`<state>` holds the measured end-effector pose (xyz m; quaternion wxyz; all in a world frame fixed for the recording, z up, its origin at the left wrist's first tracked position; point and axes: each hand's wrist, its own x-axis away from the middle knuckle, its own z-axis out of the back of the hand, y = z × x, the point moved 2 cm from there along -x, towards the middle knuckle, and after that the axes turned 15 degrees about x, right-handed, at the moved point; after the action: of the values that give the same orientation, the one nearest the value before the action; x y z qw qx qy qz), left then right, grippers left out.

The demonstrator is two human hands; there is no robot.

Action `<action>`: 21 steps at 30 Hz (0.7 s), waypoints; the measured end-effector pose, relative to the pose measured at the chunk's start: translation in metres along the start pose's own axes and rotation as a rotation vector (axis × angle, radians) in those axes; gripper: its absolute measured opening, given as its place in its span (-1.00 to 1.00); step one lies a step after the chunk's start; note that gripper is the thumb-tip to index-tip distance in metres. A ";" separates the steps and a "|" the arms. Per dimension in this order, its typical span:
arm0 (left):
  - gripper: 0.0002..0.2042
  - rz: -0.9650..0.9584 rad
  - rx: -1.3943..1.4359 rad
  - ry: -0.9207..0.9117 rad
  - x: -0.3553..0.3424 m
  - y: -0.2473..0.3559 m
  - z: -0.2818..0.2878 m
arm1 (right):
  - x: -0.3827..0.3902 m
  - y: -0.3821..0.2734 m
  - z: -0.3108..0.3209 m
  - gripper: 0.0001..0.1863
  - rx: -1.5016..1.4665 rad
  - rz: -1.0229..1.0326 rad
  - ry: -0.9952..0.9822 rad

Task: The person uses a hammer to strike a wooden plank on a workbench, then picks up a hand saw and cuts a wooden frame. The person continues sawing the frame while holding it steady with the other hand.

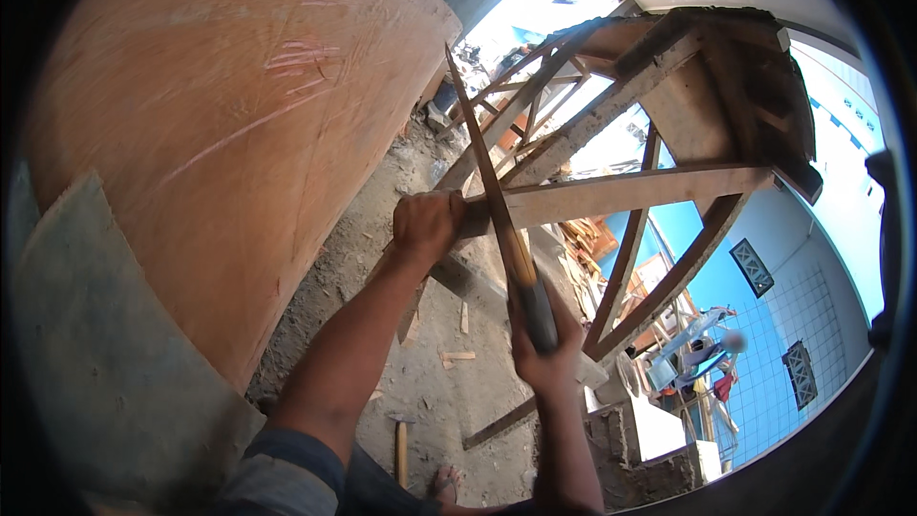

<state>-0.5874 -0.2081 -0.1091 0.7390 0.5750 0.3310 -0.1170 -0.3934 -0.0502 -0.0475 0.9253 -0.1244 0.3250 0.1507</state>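
At centre frame the left hand (426, 225) is clenched around the end of a rough, pale wooden rail (621, 193) that runs off to the right. Just below, the right hand (546, 349) is wrapped tight on the dark handle of a handsaw (497, 208), whose thin rusty blade slants up across the rail toward top centre. The rail belongs to a curved timber frame (669, 115) filling the upper right. A broad, scratched plywood sheet (229, 105) fills the upper left. A hammer (401, 449) lies on the dusty floor at bottom centre.

Bright backlit daylight, blown highlights, fisheye-warped dark rim
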 end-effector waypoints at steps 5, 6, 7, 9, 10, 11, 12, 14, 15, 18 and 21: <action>-0.61 -0.026 0.018 -0.018 -0.001 0.000 0.001 | 0.063 0.000 0.021 -0.24 0.144 -0.103 -0.091; -0.61 -0.026 0.007 -0.029 0.000 0.000 0.001 | 0.099 -0.009 0.041 -0.23 0.207 -0.089 -0.071; -0.61 -0.029 -0.001 -0.041 0.000 -0.001 0.000 | 0.135 -0.016 0.063 -0.24 0.127 -0.194 -0.138; -0.61 -0.030 0.006 0.004 0.001 -0.002 -0.002 | 0.193 -0.041 0.093 -0.34 0.128 -0.344 -0.229; -0.61 -0.041 0.016 0.033 0.001 -0.002 -0.003 | 0.194 -0.032 0.097 -0.31 -0.131 -0.554 -0.183; -0.59 -0.021 -0.002 0.029 0.002 -0.002 -0.003 | 0.191 -0.031 0.089 -0.28 -0.409 -0.782 -0.138; -0.57 -0.030 -0.011 0.024 0.001 -0.002 -0.004 | 0.170 -0.031 0.082 -0.28 -0.140 -0.463 -0.214; -0.56 -0.043 0.007 0.048 0.000 -0.002 -0.004 | 0.104 -0.020 0.050 -0.30 0.142 -0.158 -0.128; -0.55 -0.051 0.023 0.072 0.000 -0.002 -0.002 | 0.068 -0.006 0.026 -0.27 0.114 -0.193 -0.172; -0.62 -0.052 -0.037 -0.007 -0.001 -0.003 0.000 | 0.012 0.013 -0.027 -0.18 0.059 0.012 -0.082; -0.63 -0.017 -0.035 -0.059 0.000 -0.005 0.001 | 0.054 0.012 -0.009 -0.32 0.023 -0.150 -0.064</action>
<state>-0.5899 -0.2103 -0.1123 0.7574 0.5554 0.3160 -0.1341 -0.3620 -0.0315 -0.0903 0.9452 -0.1331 0.2868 0.0810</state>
